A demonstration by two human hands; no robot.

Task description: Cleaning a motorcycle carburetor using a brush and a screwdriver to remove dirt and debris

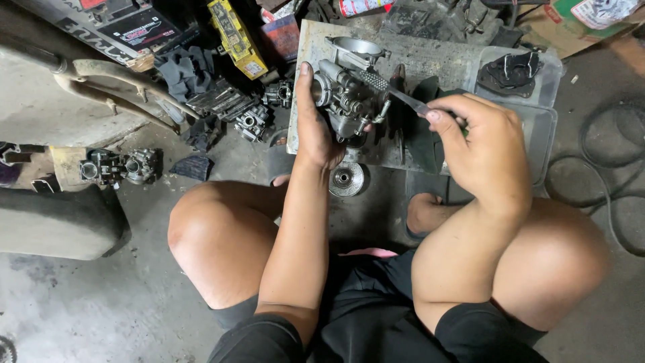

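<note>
My left hand (pixel 314 124) grips a grey metal carburetor (pixel 346 97) from its left side and holds it above a dirty metal plate (pixel 416 64). My right hand (pixel 480 148) is closed around a slim metal tool (pixel 390 91) with a knurled shaft. The tool's tip rests against the right side of the carburetor. A round metal disc part (pixel 346 179) lies on the floor just below my left hand. I am squatting, and both knees frame the view.
A clear plastic tray (pixel 537 117) holding a black rubber part (pixel 514 70) sits at the right. Other carburetors (pixel 121 167) and small engine parts (pixel 252 121) lie on the concrete floor at left. A yellow box (pixel 235 37) and a black cable loop (pixel 594 178) are nearby.
</note>
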